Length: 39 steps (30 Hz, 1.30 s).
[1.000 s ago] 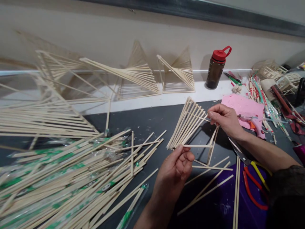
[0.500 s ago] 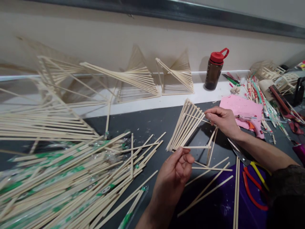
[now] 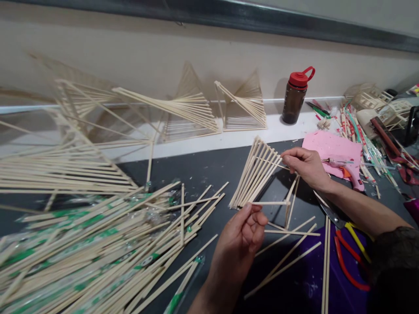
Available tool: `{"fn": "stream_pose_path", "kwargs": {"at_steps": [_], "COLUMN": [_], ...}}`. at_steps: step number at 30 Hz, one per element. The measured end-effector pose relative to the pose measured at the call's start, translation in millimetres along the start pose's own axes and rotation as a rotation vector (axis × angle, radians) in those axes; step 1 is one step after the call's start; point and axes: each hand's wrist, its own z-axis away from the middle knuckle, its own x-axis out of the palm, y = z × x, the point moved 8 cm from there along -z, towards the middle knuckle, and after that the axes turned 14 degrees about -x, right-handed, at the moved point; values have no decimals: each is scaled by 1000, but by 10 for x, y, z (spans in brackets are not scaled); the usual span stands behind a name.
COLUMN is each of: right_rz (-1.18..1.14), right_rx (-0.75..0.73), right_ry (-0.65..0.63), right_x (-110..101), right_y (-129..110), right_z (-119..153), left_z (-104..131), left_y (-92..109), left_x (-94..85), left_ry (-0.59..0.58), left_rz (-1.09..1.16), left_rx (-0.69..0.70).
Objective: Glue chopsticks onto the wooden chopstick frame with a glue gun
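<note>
A small fan-shaped frame of wooden sticks stands on the dark table in front of me, its sticks side by side in a slanted row. At its lower edge my left hand is closed, thumb and forefinger pinching the lower end of the outermost stick. My right hand pinches the upper end of that same stick, at the frame's upper right corner. The fingertips hide both stick ends, so I cannot tell whether they are attached. Thin side sticks of the frame stretch right, beneath my right hand.
Bundled wooden sticks in plastic wrappers cover the left. Finished stick frames line the wall beside a red-capped bottle. A pink glue gun lies on pink material to the right. Scissors and loose sticks lie nearer me.
Both hands keep their pinch on the stick and barely move. The whole view has shifted very slightly.
</note>
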Motion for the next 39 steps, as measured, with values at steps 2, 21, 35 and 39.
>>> {"fn": "stream_pose_path", "kwargs": {"at_steps": [2, 21, 35, 39], "right_rz": [-8, -1, -60, -178], "right_rx": [4, 19, 36, 91], "right_ry": [2, -27, -141, -157], "right_x": [2, 20, 76, 110], "right_y": [-1, 31, -8, -106], "right_z": [0, 8, 58, 123], "left_z": [4, 14, 124, 66], "left_y": [2, -12, 250, 289], "left_x": [9, 41, -10, -45], "left_ry": [13, 6, 214, 180], "left_rz": [2, 48, 127, 118], "left_rx": [-4, -27, -8, 6]}}
